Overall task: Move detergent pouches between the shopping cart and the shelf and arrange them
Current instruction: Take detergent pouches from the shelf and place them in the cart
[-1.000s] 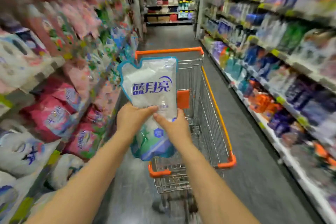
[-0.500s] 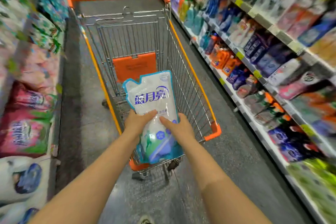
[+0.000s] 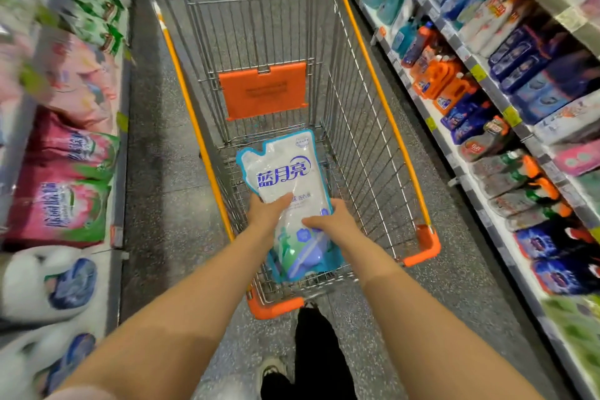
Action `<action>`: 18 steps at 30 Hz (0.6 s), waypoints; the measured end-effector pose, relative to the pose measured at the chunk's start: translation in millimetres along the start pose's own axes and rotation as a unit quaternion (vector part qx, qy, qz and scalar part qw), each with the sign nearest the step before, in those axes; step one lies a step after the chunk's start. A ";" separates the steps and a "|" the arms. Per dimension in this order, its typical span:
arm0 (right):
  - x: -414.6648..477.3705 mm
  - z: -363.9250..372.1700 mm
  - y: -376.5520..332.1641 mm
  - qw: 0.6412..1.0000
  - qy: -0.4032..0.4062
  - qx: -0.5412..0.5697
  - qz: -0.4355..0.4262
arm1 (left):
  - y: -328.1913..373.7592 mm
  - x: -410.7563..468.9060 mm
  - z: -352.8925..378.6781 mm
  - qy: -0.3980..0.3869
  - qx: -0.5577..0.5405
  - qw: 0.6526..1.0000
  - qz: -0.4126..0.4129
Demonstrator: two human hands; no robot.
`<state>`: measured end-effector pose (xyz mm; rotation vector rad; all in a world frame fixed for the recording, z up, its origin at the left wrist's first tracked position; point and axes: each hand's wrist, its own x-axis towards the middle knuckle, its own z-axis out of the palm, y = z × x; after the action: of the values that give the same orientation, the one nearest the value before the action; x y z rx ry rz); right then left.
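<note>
A white detergent pouch (image 3: 282, 172) with a blue border and blue lettering lies low inside the wire shopping cart (image 3: 383, 107), near its closest end. My left hand (image 3: 268, 209) grips the pouch's left side and my right hand (image 3: 328, 221) grips its right side, thumbs on top. The pouch's lower part shows a blue and green picture. The rest of the cart basket holds nothing but an orange flap (image 3: 263, 89) on its fold-down seat. Whether the pouch rests on the cart floor is hard to tell.
Left shelves (image 3: 121, 172) hold pink and white detergent bags (image 3: 61, 204). Right shelves (image 3: 506, 256) carry orange jugs (image 3: 444, 81), blue bottles and pouches. The cart stands in the speckled grey aisle between them. My shoe and dark trouser leg (image 3: 311, 354) are just behind the cart.
Both hands have brought the pouch down from chest height in front of the cart into the cart basket. The view has tipped downward onto the cart.
</note>
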<state>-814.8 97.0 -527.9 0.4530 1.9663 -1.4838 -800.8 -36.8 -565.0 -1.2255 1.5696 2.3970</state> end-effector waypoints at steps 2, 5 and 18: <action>22.3 1.4 4.2 1.000 -0.001 -0.005 0.019 | -8.6 17.7 3.0 0.014 -0.006 1.000 -0.025; 64.8 5.2 15.6 0.999 -0.001 -0.021 0.050 | -18.3 47.8 10.1 0.023 0.011 0.999 -0.042; 202.8 -5.4 80.9 0.987 -0.041 -0.035 0.148 | -94.7 151.5 34.2 0.056 0.073 0.985 -0.149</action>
<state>-918.1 107.5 -720.1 0.6151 1.7914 -1.2233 -886.3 -20.4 -724.7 -1.4668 1.4374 2.0274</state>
